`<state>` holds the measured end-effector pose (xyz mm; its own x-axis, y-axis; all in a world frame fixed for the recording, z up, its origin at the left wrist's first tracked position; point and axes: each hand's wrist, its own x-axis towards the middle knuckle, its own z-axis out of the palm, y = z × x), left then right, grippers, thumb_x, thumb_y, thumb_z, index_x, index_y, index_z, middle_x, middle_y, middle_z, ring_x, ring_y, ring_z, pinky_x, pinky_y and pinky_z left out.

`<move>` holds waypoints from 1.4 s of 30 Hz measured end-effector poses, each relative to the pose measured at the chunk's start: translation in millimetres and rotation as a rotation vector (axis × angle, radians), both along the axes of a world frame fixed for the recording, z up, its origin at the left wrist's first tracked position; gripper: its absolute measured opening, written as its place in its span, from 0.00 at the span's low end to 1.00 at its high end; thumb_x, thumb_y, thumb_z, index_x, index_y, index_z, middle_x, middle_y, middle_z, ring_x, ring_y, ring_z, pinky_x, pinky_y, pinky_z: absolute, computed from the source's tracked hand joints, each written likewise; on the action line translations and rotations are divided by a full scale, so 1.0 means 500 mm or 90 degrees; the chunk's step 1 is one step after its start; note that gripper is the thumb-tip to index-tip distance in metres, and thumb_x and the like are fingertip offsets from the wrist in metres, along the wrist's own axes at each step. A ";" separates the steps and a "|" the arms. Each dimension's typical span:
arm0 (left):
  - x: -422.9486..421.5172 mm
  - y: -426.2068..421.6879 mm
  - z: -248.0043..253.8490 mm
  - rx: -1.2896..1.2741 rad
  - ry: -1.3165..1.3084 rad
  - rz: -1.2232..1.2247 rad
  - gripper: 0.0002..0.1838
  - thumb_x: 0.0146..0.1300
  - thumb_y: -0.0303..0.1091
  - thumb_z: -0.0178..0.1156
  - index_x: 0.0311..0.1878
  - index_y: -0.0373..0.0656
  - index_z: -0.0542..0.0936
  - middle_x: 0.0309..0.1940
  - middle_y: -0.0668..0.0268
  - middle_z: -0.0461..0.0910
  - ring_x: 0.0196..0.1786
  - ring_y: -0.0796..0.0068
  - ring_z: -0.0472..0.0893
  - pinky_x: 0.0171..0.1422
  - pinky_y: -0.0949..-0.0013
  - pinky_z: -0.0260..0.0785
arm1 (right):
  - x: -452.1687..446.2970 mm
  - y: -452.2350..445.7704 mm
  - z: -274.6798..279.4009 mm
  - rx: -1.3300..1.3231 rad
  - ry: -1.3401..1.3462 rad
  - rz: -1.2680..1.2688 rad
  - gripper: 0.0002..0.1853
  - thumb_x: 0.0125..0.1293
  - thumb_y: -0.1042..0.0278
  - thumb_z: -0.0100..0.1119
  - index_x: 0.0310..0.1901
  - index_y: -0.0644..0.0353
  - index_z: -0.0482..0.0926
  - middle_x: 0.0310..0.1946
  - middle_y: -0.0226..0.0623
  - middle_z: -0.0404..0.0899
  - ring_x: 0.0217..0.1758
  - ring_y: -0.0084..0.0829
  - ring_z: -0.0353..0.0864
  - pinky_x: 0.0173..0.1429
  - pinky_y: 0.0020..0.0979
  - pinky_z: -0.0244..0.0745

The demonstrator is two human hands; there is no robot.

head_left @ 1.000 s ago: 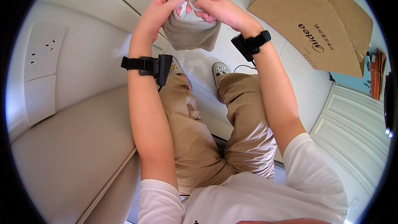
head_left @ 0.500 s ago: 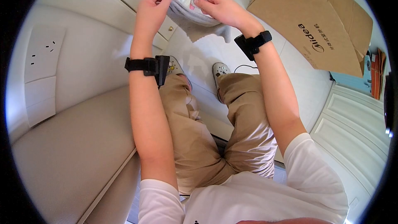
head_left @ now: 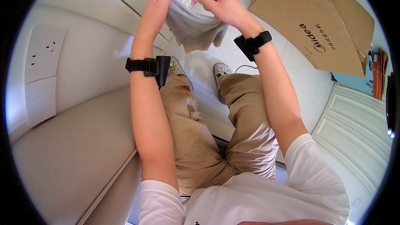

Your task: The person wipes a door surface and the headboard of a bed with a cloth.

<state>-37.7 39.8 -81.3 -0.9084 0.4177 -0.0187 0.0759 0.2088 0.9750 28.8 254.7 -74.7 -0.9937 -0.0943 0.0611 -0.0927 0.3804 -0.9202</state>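
Note:
A grey cloth (head_left: 195,29) hangs between my two hands, in front of a white cabinet and over the pale floor. My left hand (head_left: 161,5) is closed on its upper left corner. Its upper right corner is pinched in my right hand (head_left: 218,5), with a bit of cloth bunched at the fingertips. The upper edge sags between the hands, and the lower edge is ragged and wavy. A black strap with a small device sits on each wrist.
A large cardboard box (head_left: 312,25) stands on the floor at the right, near white panelled furniture (head_left: 354,121). A beige padded seat (head_left: 75,158) runs along my left, below a wall socket panel (head_left: 45,54). A thin black cable (head_left: 246,66) lies near my right shoe (head_left: 223,70).
The cloth has spread out and hangs lower, showing more of its flat face. My left hand has turned over, its fingers pointing more to the right. My right hand has shifted slightly.

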 end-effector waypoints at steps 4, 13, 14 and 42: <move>0.007 0.005 0.005 -0.006 -0.011 -0.001 0.15 0.71 0.38 0.52 0.52 0.48 0.85 0.35 0.77 0.76 0.39 0.84 0.70 0.45 0.75 0.62 | 0.000 0.011 0.003 0.010 -0.026 -0.018 0.16 0.79 0.57 0.52 0.46 0.58 0.86 0.23 0.24 0.70 0.28 0.20 0.67 0.35 0.28 0.66; -0.001 0.000 -0.015 -0.031 0.064 0.055 0.13 0.70 0.33 0.56 0.53 0.45 0.84 0.35 0.76 0.78 0.37 0.84 0.73 0.42 0.75 0.66 | -0.007 0.016 -0.023 -0.001 0.001 -0.025 0.16 0.78 0.57 0.52 0.48 0.58 0.85 0.28 0.30 0.81 0.33 0.23 0.79 0.40 0.29 0.73; -0.001 -0.001 -0.015 -0.027 0.070 0.058 0.13 0.70 0.33 0.56 0.53 0.45 0.84 0.35 0.76 0.78 0.36 0.84 0.73 0.40 0.75 0.66 | -0.010 0.016 -0.031 0.012 0.048 -0.026 0.16 0.78 0.56 0.52 0.49 0.58 0.86 0.30 0.32 0.84 0.36 0.26 0.81 0.42 0.30 0.75; -0.044 -0.043 -0.046 -0.194 0.202 0.218 0.16 0.67 0.34 0.58 0.54 0.42 0.87 0.30 0.64 0.84 0.34 0.72 0.81 0.42 0.67 0.73 | -0.004 0.119 -0.014 0.281 0.296 -0.357 0.13 0.71 0.63 0.64 0.43 0.67 0.85 0.40 0.51 0.87 0.42 0.48 0.87 0.46 0.40 0.80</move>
